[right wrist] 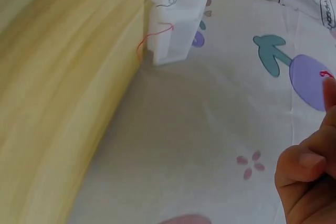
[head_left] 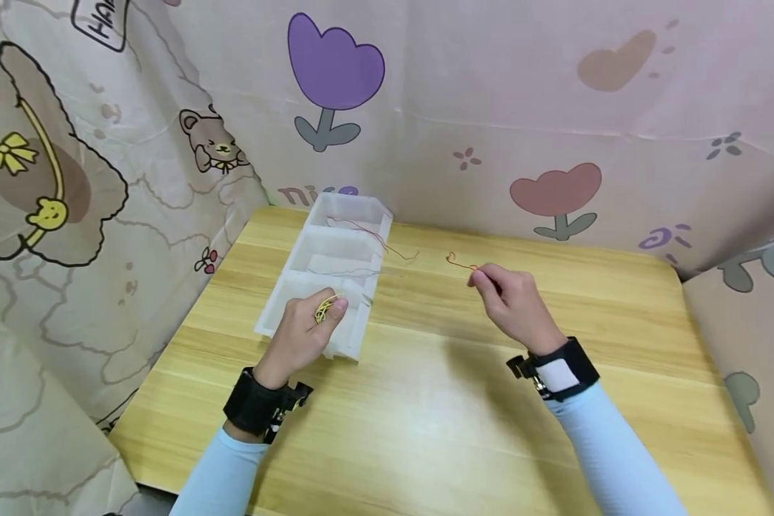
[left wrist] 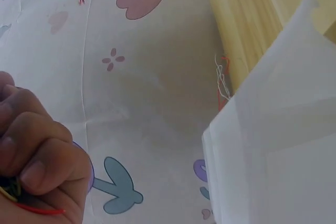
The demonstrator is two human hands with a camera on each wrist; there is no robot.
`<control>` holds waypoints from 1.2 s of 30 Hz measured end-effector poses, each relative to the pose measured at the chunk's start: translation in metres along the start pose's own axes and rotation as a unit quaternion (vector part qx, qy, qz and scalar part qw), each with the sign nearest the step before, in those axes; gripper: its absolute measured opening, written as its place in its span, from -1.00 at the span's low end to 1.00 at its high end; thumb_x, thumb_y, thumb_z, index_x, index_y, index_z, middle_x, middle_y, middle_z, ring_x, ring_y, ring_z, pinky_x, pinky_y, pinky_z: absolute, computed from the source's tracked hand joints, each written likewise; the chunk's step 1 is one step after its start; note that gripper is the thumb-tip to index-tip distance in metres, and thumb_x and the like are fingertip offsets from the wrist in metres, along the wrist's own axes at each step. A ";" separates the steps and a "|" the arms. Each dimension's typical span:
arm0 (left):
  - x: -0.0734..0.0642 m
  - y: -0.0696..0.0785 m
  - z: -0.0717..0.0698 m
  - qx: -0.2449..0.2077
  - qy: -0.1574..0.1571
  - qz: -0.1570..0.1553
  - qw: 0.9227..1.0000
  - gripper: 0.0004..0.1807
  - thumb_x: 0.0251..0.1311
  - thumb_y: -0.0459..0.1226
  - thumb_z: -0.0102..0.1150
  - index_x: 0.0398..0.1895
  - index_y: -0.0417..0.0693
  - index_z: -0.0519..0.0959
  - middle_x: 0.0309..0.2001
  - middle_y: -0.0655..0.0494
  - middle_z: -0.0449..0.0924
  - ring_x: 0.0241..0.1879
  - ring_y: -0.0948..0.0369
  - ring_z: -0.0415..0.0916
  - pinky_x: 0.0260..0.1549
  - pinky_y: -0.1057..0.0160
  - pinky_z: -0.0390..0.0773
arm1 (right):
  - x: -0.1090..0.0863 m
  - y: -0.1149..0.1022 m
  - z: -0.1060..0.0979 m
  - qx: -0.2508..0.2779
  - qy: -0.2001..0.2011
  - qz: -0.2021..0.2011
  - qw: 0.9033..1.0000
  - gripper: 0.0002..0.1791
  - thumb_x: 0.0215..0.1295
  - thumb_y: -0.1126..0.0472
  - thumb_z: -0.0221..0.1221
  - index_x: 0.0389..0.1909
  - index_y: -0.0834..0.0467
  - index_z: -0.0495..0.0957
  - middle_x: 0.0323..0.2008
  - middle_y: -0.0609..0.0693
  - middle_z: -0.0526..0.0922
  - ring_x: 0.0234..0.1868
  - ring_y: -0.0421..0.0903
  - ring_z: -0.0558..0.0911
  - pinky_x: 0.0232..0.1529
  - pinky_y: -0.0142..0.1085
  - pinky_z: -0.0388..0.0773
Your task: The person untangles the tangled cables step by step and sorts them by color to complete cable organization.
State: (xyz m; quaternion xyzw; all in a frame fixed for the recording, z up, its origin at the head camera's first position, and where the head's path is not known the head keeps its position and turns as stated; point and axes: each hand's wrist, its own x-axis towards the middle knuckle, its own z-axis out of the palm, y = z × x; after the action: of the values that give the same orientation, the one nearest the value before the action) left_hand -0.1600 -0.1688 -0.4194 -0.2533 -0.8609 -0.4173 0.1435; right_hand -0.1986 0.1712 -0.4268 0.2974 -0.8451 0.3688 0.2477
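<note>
The tray [head_left: 343, 253] sits on the table [head_left: 426, 430] before the curtain [head_left: 438, 107], left of the right hand [head_left: 514, 304], threads [head_left: 387, 247] trailing from its far and middle compartments, the left hand [head_left: 299, 333] above its near one.

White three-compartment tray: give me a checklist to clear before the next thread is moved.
1. Right hand pinching its red thread: ok, the free end is looped.
2. Left hand gripping the yellow bundle: ok.
3. Bundle a single colour: not ok, the left wrist view shows a red strand there too.
4. Far compartment thread fully inside: not ok, the long red thread trails over the tray's right edge.
5. Middle compartment thread fully inside: not ok, the pale thread crosses that edge.
6. Near compartment empty: cannot tell, the left hand hides part.
</note>
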 end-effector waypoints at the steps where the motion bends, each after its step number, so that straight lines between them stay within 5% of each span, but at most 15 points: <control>1: -0.002 -0.001 -0.001 0.001 0.000 -0.003 1.000 -0.62 0.39 -0.10 -0.11 -0.62 0.04 0.21 -0.72 0.21 -0.02 -0.75 0.30 -0.09 -0.72 0.33 0.03 | 0.006 0.000 0.005 0.002 -0.006 -0.001 1.000 -0.79 0.38 0.23 0.01 -0.39 0.14 0.57 -0.71 -0.18 0.36 -0.75 -0.29 0.27 -0.66 -0.32 0.37; 16: -0.022 -0.015 -0.019 0.023 0.012 -0.049 0.998 -0.63 0.38 -0.04 -0.11 -0.61 0.10 0.24 -0.73 0.24 -0.03 -0.74 0.32 -0.09 -0.70 0.33 0.02 | 0.122 0.033 0.096 -0.030 -0.153 0.088 0.984 -0.70 0.42 0.12 -0.05 -0.19 0.18 0.60 -0.39 0.02 0.62 -0.51 -0.12 0.46 -0.38 -0.19 0.43; 22: -0.036 -0.016 -0.026 0.029 0.022 -0.068 0.997 -0.69 0.37 -0.05 -0.09 -0.56 0.12 0.30 -0.72 0.25 -0.03 -0.74 0.32 -0.08 -0.72 0.33 0.03 | 0.147 0.038 0.121 -0.046 -0.177 0.105 0.978 -0.70 0.42 0.08 -0.05 -0.37 0.16 0.54 -0.62 0.02 0.43 -0.61 -0.08 0.38 -0.55 -0.24 0.30; 36: -0.072 -0.017 -0.033 0.041 0.045 -0.094 0.994 -0.69 0.36 -0.16 -0.03 -0.59 0.10 0.26 -0.71 0.28 -0.08 -0.75 0.37 -0.11 -0.75 0.38 0.02 | 0.191 0.030 0.180 -0.094 -0.251 0.132 0.954 -0.71 0.37 0.05 0.03 -0.23 0.16 0.62 -0.37 0.01 0.59 -0.38 -0.06 0.46 -0.33 -0.21 0.46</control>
State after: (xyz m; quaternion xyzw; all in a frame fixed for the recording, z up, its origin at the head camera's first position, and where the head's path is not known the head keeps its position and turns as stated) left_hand -0.1089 -0.2266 -0.4431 -0.1465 -0.8901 -0.4038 0.1523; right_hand -0.3885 -0.0119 -0.4285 0.2413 -0.9426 0.2308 0.0038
